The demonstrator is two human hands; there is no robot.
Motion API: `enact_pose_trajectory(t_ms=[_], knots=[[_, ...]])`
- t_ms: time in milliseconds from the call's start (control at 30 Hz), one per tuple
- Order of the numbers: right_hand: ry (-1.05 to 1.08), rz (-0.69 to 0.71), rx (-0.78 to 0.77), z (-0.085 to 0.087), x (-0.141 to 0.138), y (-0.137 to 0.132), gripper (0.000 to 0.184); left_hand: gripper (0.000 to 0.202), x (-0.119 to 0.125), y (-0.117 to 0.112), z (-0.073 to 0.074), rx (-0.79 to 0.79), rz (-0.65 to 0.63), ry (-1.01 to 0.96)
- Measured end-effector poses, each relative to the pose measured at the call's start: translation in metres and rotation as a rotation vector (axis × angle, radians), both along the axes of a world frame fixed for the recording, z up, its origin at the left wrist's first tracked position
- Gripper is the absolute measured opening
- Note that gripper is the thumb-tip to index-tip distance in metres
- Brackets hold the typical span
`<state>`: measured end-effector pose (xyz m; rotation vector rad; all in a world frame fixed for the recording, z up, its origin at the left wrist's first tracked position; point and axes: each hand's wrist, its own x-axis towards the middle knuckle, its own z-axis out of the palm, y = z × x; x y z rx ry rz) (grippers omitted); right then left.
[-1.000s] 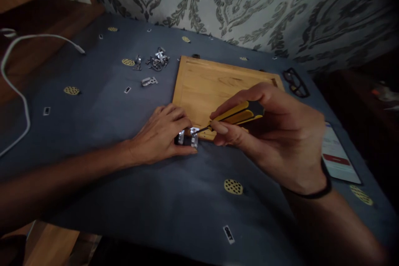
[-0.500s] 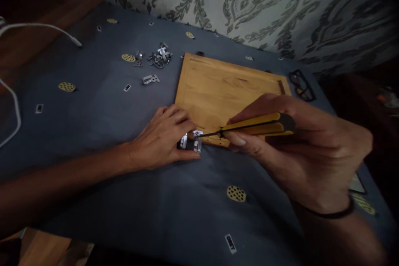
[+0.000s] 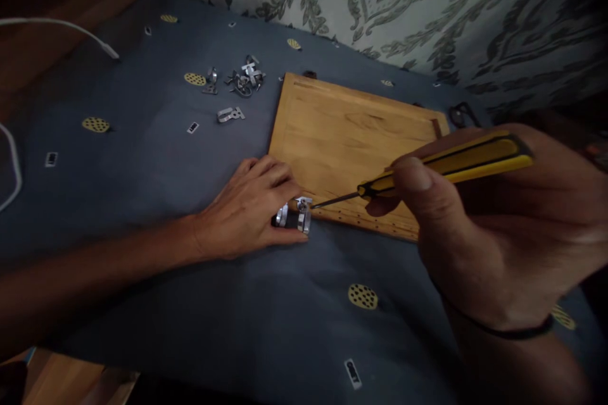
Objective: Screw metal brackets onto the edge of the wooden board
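My right hand grips a screwdriver with a yellow and black handle, its thumb along the top. The thin shaft points left and its tip is right beside a shiny metal clip at the near left corner of the wooden board. Whether the tip touches a screw there is too small to tell. My left hand is closed around that corner, fingers on the board and thumb below the clip. A second metal piece shows between thumb and forefinger. Small holes run along the board's near edge.
Several loose metal clips lie in a pile beyond my left hand, with a single clip nearer. Glasses rest past the board's right end. A white cable crosses the far left. A patterned wall stands behind the blue tablecloth.
My right hand has moved right and turned the screwdriver handle, and the tip has shifted slightly off the clip's middle to its right side. My left hand stays on the corner.
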<state>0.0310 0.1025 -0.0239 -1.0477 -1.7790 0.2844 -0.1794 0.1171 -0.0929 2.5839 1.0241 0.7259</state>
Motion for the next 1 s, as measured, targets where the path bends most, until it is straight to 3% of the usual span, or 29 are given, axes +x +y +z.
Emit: enact_pose_trajectory(t_ms=[233,433,633,867,1000], knots=[[-0.112,0.003,0.098,0.002,-0.005,0.004,0.018,0.044,0.001,0.0,0.0,0.006,0.004,0.006],[-0.089,-0.011,0.065,0.0,-0.007,0.003,0.018,0.045,0.001,0.0,0.0,-0.004,0.009,0.013],[-0.165,0.13,-0.125,0.012,0.004,-0.001,0.008,0.042,0.0,0.0,0.0,-0.013,0.01,0.023],[-0.154,0.293,-0.333,0.025,0.019,0.001,0.019,0.04,0.0,0.0,0.0,-0.024,0.011,0.018],[-0.198,0.213,-0.179,0.019,0.013,0.002,0.01,0.041,0.0,0.0,0.001,-0.036,0.008,0.032]])
